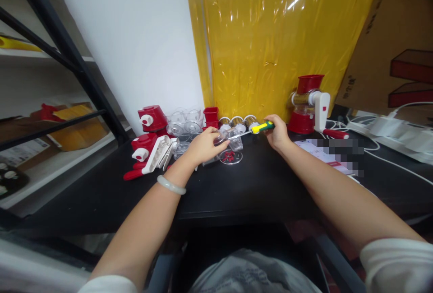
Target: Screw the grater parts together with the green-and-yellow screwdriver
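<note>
My left hand [207, 146] is closed around a clear plastic part [233, 135], holding it just above the black table. In my right hand [278, 132] is a screwdriver [263, 127] with a yellow and green handle, its shaft pointing left. The screwdriver's tip meets the clear part; whether it sits in a screw is too small to tell. Below the clear part, a round clear dish [231, 157] holds small red pieces. Behind my hands stand several metal grater drums [238, 124] with white rims and a red hopper [211, 117].
On the left lie red housings [151, 118], white cranks with red handles [157, 155] and clear cups [184, 120]. An assembled rotary grater [306, 105] stands at right, near a printed sheet [326, 155] and a white power strip [395, 130]. A black-framed shelf [64, 49] borders the left.
</note>
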Demonstrator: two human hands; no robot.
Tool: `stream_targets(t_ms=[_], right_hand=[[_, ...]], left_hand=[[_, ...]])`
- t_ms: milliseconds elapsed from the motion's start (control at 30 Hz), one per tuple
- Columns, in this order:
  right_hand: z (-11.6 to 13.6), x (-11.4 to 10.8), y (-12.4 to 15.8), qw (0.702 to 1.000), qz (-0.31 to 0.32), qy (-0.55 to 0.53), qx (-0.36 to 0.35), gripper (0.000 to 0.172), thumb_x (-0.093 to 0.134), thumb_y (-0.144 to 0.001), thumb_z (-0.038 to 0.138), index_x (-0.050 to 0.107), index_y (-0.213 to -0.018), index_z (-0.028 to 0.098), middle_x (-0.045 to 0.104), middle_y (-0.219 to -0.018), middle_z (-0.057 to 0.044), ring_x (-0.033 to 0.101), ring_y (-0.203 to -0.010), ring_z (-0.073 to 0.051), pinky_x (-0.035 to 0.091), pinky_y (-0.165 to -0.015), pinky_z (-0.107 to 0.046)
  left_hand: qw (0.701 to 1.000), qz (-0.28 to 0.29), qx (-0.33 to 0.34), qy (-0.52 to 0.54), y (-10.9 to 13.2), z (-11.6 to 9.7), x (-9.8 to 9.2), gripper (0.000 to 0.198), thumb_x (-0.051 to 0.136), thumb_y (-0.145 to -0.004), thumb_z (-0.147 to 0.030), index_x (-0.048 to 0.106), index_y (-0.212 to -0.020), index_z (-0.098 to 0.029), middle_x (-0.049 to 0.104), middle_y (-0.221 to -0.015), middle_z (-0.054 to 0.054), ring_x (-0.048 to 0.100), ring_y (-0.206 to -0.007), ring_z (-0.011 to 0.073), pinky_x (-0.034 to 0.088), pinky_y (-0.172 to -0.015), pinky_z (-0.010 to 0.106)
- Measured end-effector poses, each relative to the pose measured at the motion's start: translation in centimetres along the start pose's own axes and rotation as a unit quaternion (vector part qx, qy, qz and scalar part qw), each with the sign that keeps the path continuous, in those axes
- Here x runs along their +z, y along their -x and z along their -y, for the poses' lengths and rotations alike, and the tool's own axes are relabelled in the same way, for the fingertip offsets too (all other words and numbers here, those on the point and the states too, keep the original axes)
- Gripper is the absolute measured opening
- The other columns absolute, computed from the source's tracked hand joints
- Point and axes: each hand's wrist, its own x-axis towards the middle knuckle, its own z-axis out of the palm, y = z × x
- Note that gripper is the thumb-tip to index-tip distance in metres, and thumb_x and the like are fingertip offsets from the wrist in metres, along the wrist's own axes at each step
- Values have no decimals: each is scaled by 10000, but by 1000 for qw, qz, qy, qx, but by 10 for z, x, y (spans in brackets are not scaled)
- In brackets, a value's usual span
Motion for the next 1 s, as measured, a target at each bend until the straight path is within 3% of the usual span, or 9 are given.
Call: stream_targets(t_ms=[167, 333, 533, 633, 767, 867, 1000], right_hand=[[1, -2, -4, 998, -2, 69, 4, 397, 685, -727, 560, 510, -612, 223, 448, -528, 48, 380, -392, -81, 238, -347, -233], [9, 3, -2, 998, 9, 53, 22, 325, 753, -695, 365, 471, -620, 223, 422, -516, 72, 339, -403, -66, 280, -365, -211], [17, 6, 6, 996, -10, -30, 81, 231, 708, -616, 247, 485, -669, 216, 502, -636, 59, 520, -565, -97, 454, -490, -225], [16, 1, 11, 997, -7, -20, 73, 290, 706, -687, 414, 490, -678, 221, 507, -618, 53, 520, -530, -102, 459, -491, -243], [12, -10, 15, 997, 5, 67, 44, 468, 657, -760, 665, 504, -662, 234, 349, -427, 88, 330, -359, -85, 366, -411, -246], [12, -13, 16, 996, 44, 70, 38, 422, 714, -763, 596, 517, -676, 233, 289, -389, 108, 288, -350, -78, 368, -427, -238], [16, -10, 18, 997, 40, 17, 65, 270, 723, -759, 396, 525, -698, 223, 399, -458, 83, 382, -415, -85, 413, -477, -229]], left_hand=[[1000, 1, -2, -1, 0, 1, 0, 419, 544, -923, -555, 729, -906, -179, 629, -1122, 104, 659, -960, 253, 522, -917, 414], [1000, 0, -2, -6, 0, 1, 1, 422, 536, -929, -557, 712, -886, -176, 631, -1122, 105, 656, -970, 249, 519, -931, 414], [1000, 4, -1, -2, -1, 0, 0, 412, 539, -927, -553, 715, -906, -181, 633, -1134, 110, 655, -992, 254, 520, -943, 421], [1000, 0, 4, -5, 0, 0, 0, 414, 538, -925, -554, 719, -919, -181, 633, -1155, 112, 657, -1008, 260, 519, -947, 421], [1000, -2, 6, -14, 0, 3, 1, 434, 529, -925, -570, 696, -832, -181, 638, -1145, 113, 664, -978, 260, 530, -911, 419], [1000, -3, 10, -10, 0, 4, 2, 428, 528, -929, -565, 685, -821, -183, 639, -1160, 112, 665, -991, 258, 526, -926, 418], [1000, 1, 14, -5, -1, 4, 1, 419, 524, -935, -555, 689, -838, -181, 640, -1151, 115, 662, -1026, 262, 519, -952, 418]])
